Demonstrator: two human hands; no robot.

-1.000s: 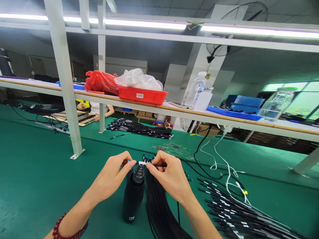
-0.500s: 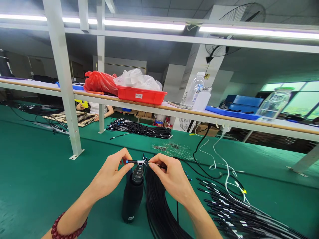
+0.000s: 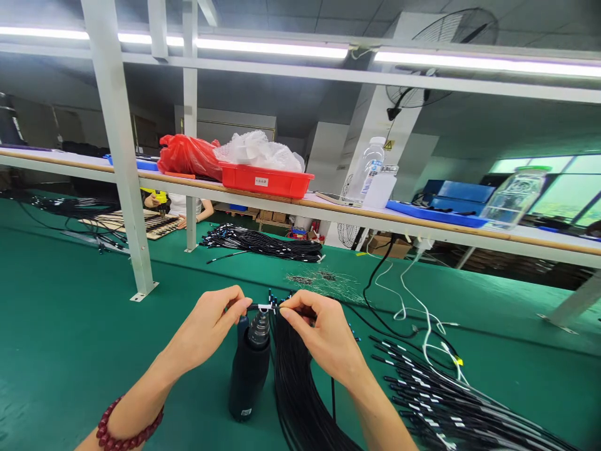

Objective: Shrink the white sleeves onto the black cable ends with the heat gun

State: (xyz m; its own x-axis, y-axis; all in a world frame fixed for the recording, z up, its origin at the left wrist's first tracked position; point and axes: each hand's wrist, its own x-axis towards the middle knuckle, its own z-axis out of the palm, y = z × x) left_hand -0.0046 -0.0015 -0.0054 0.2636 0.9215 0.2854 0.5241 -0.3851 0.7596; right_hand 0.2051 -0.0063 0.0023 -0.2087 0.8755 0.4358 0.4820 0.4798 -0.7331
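Note:
Between my two hands a thin black cable (image 3: 253,307) with a white sleeve (image 3: 265,307) is stretched level. My left hand (image 3: 206,326) pinches its left end between thumb and finger. On the other side my right hand (image 3: 322,329) pinches the cable just right of the white sleeve. Directly beneath stands a black heat gun (image 3: 250,369), upright, its stepped metal nozzle (image 3: 260,327) pointing up at the sleeve. A thick bundle of black cables (image 3: 300,382) runs down the bench beside the heat gun, its blue-tipped ends partly behind my right hand.
More cables with white labels (image 3: 422,388) lie at the right, another bundle (image 3: 263,243) at the back. Loose wire scraps (image 3: 323,279) and white cords (image 3: 425,313) lie on the green bench (image 3: 61,326). A shelf holds a red bin (image 3: 267,180). A co-worker's hands (image 3: 181,220) show beyond.
My left hand's fingers have closed further over the cable's left end, so its blue tip is now hidden. My right hand and the heat gun stay about where they were.

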